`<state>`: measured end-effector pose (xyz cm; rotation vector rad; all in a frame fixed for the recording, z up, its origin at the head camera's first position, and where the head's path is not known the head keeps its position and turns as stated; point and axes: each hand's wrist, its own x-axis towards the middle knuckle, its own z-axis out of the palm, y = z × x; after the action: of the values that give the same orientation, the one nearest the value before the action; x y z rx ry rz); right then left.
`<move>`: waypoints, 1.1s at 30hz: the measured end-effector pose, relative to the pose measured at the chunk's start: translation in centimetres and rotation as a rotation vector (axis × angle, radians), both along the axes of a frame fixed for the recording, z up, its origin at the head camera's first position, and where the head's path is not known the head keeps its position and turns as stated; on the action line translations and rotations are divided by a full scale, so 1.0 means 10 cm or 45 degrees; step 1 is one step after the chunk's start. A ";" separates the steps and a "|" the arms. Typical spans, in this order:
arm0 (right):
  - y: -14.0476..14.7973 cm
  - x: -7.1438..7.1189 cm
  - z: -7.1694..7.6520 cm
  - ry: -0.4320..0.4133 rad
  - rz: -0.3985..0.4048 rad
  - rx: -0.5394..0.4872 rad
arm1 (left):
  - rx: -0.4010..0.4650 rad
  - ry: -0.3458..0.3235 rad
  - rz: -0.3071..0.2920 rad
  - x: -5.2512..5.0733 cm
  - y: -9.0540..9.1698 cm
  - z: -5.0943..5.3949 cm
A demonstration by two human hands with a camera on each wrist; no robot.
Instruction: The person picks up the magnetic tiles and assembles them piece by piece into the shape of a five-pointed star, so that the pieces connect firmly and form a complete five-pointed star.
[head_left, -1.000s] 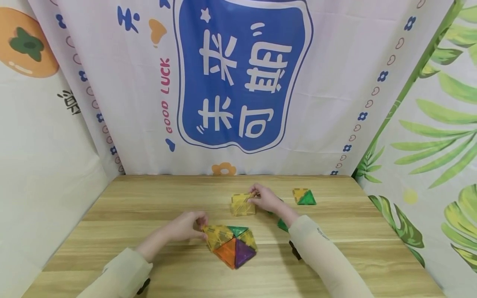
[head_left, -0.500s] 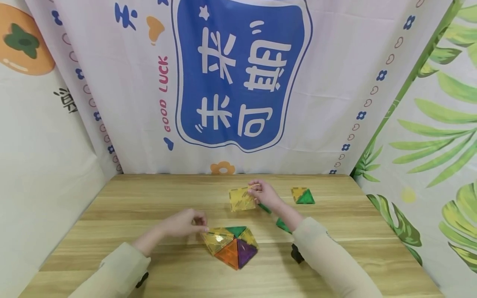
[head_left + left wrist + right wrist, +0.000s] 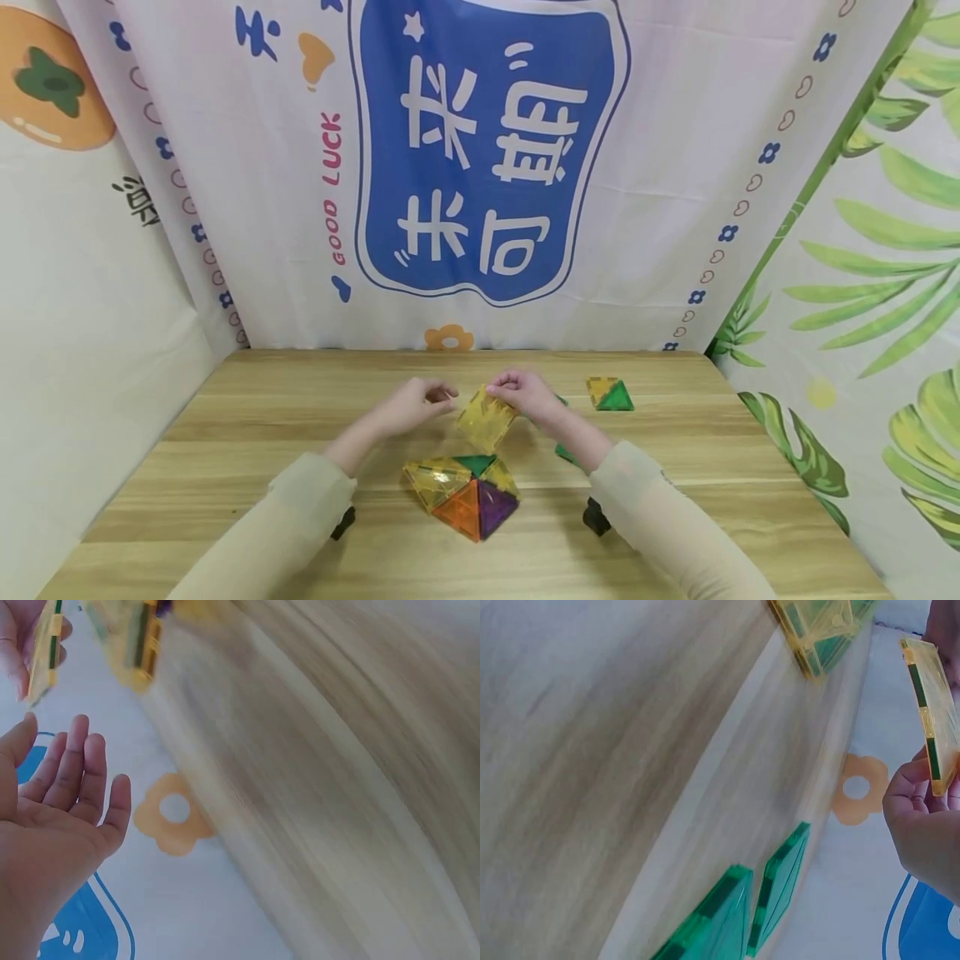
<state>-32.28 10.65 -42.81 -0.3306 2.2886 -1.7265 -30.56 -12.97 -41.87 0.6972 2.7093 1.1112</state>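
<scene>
My right hand [image 3: 528,395] pinches a yellow translucent square magnetic tile [image 3: 484,421] by its upper corner, holding it tilted above the table. In the right wrist view the tile [image 3: 928,712] stands edge-on between the fingers and thumb. To its left my left hand [image 3: 414,406] hovers with nothing in it; the left wrist view shows that hand [image 3: 67,802] with fingers spread and relaxed, apart from the tile [image 3: 46,652]. Just in front of the held tile sits a built shape of magnetic tiles [image 3: 459,507], with yellow, green, orange and purple faces.
Green tiles [image 3: 566,454] lie right of the built shape, partly hidden behind the right forearm; the right wrist view shows two green triangle tiles [image 3: 780,889] side by side. Farther right are a yellow tile [image 3: 602,388] and a green triangle [image 3: 617,397]. A printed cloth [image 3: 660,208] hangs behind the wooden table.
My left hand has left the built shape and moved up and right towards the held tile. The right hand has lifted the yellow square tile and turned it onto a corner.
</scene>
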 end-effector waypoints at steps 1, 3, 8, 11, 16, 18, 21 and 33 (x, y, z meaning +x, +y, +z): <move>-0.01 -0.02 -0.04 -0.009 0.007 -0.015 | 0.028 -0.014 -0.012 -0.01 0.03 0.00; -0.02 -0.01 -0.04 -0.022 0.024 -0.026 | 0.079 -0.041 -0.041 -0.02 0.08 0.00; -0.01 0.01 -0.05 -0.065 0.092 -0.063 | 0.118 -0.092 -0.121 -0.02 0.15 -0.03; -0.01 0.02 -0.08 -0.086 0.158 -0.081 | 0.118 -0.083 -0.146 -0.02 0.16 -0.06; -0.02 0.04 -0.16 -0.133 0.249 -0.113 | 0.124 -0.084 -0.162 -0.02 0.14 -0.11; -0.03 0.05 -0.20 -0.150 0.266 -0.122 | 0.117 -0.081 -0.177 -0.03 0.13 -0.14; -0.06 0.05 -0.26 -0.190 0.284 -0.139 | 0.095 -0.091 -0.192 -0.05 0.12 -0.20; -0.12 0.07 -0.42 -0.195 0.261 -0.021 | 0.094 -0.299 -0.130 -0.02 0.15 -0.37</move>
<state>-31.56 9.47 -46.98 -0.4062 2.0562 -1.6113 -30.77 -11.51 -45.56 0.6610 2.4214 1.1917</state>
